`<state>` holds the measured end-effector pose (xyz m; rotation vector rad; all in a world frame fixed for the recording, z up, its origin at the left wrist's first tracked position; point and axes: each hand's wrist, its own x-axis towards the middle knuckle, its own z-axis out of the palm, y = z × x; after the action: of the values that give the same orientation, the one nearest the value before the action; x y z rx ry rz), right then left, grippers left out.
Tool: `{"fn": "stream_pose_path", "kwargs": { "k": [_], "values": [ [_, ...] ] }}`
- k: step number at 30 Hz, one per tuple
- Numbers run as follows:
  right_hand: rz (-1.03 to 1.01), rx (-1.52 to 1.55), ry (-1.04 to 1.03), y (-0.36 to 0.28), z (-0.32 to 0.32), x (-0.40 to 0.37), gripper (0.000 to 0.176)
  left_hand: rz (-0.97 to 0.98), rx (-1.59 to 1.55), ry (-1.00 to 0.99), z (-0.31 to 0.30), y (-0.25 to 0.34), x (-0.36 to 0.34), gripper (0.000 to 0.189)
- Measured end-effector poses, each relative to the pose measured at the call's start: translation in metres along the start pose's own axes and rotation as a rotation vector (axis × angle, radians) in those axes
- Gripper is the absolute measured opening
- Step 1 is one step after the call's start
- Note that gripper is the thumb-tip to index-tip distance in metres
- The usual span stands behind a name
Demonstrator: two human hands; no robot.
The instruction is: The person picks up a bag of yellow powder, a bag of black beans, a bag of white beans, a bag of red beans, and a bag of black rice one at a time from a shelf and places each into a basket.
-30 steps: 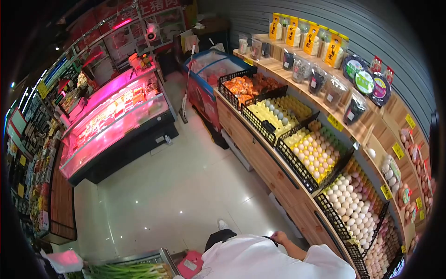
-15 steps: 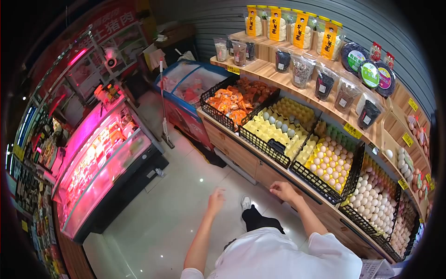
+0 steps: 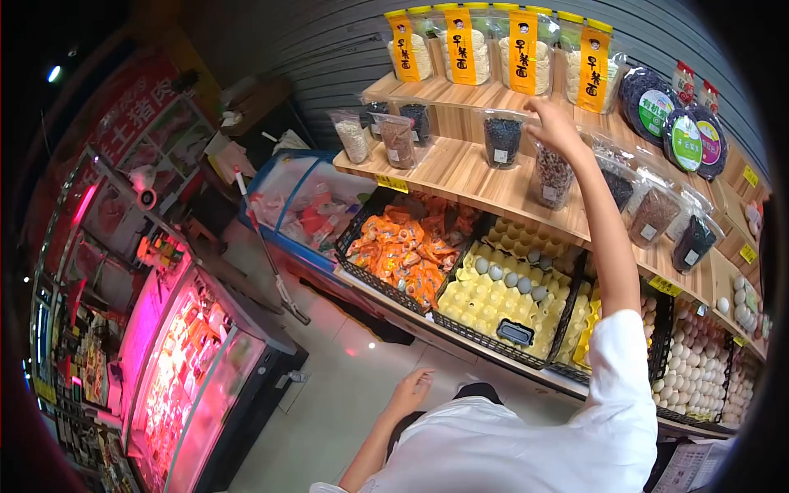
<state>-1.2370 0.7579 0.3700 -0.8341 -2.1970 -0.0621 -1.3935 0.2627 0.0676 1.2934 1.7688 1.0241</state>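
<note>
My right hand (image 3: 555, 131) is raised over the wooden shelf (image 3: 460, 168), thumb and fingers apart, with nothing held in it. Just below it stands a clear bag of mottled beans (image 3: 554, 182), its top overlapped by the hand in this view. Behind the fingers is a noodle bag with an orange label (image 3: 523, 53). To the left of the hand stands a bag of black grains (image 3: 501, 141). My left hand (image 3: 411, 389) hangs low at my side over the floor, empty, its fingers loosely bent and slightly apart.
Below the shelf sit a black crate of orange packets (image 3: 403, 259), yellow egg trays (image 3: 472, 300) and white eggs (image 3: 690, 366). A blue chest freezer (image 3: 275, 177) stands at the back. On the left is a lit meat display case (image 3: 185, 361); a mop handle (image 3: 256, 226) leans near it.
I have come closer to the shelf. My right hand has risen from waist height up to the bags, while my left hand has stayed low near my body.
</note>
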Motion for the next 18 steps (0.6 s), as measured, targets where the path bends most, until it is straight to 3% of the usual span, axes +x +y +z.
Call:
{"fn": "stream_pose_path", "kwargs": {
  "k": [3, 7, 10, 13, 18],
  "values": [
    [-0.047, -0.140, -0.014, 0.065, 0.072, 0.059, 0.030, -0.042, -0.147, 0.096, -0.034, -0.023, 0.016, 0.028],
    [0.054, -0.316, -0.276, 0.053, 0.086, 0.071, 0.026, -0.088, -0.411, 0.220, -0.067, -0.063, 0.038, 0.023],
    [0.100, -0.306, -0.230, 0.047, 0.094, 0.072, 0.018, -0.074, -0.423, 0.165, -0.102, -0.073, 0.066, 0.022],
    [0.007, -0.352, -0.196, 0.031, 0.092, 0.069, 0.012, 0.003, -0.463, 0.031, -0.144, -0.089, 0.108, 0.022],
    [-0.015, -0.463, -0.025, -0.058, 0.072, 0.065, 0.012, 0.141, -0.377, -0.268, -0.223, -0.085, 0.187, 0.023]
  ]
}}
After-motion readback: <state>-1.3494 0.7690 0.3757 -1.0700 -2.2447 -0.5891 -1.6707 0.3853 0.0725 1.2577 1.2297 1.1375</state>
